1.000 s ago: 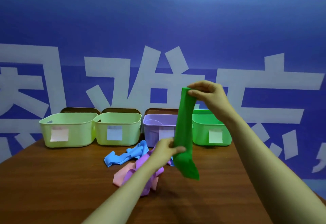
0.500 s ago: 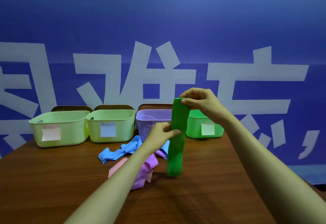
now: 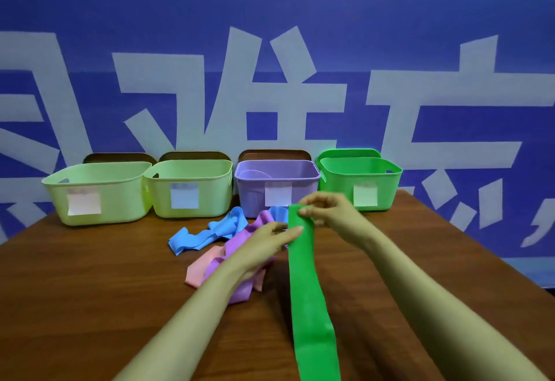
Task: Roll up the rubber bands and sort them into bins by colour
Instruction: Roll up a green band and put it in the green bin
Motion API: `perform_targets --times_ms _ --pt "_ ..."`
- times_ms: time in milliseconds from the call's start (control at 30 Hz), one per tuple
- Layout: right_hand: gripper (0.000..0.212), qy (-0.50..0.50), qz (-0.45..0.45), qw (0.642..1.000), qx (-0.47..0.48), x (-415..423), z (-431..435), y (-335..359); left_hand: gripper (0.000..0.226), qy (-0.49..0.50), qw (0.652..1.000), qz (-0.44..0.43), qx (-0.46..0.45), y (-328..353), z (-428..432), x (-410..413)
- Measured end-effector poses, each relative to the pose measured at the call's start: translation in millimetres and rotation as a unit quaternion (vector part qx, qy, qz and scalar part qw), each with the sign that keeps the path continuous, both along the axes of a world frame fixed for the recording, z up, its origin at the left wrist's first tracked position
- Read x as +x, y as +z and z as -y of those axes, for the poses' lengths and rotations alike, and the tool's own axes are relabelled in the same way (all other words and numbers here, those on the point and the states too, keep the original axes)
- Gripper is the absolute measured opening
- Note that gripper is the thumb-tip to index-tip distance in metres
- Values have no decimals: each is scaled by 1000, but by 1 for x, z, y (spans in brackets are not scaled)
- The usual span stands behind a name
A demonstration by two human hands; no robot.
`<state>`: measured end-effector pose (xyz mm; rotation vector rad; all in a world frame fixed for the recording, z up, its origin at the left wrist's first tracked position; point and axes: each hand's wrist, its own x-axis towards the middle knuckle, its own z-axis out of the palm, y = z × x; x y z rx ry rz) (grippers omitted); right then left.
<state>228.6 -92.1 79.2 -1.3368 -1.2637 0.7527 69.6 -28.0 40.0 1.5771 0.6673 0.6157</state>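
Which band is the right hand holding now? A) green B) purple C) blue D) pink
A: the right hand pinches the top end of the green band, which trails down toward the camera; the blue band, pink band and purple band lie heaped on the table.

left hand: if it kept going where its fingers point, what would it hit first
The green band: the left hand points at its upper part, just below where the right hand pinches it; it may be touching.
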Motion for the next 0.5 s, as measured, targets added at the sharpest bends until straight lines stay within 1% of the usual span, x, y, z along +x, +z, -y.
perform_targets --times_ms 33,67,133,200,300,400,500 --pt "15 -10 -12 1000 -24 2 -9 -24 68 37 999 -4 -19 -14 -9 6" --pt "14 -25 -23 999 -42 5 -16 -46 70 60 998 -17 -31 -29 -16 12" --pt "13 -62 -37 996 -55 13 -30 -79 63 75 995 -55 -37 -49 -26 23" --pt "12 -94 -30 994 -49 20 -41 -99 53 75 994 -78 -25 -60 -34 35" --pt "9 -106 -14 993 -46 28 -50 -114 47 102 990 -98 6 -69 -47 50" --pt "10 -99 -63 993 -32 34 -51 -120 39 126 988 -84 2 -81 -59 59" --pt "21 -85 -97 991 -30 39 -50 -121 26 161 986 -41 -6 -87 -65 61"
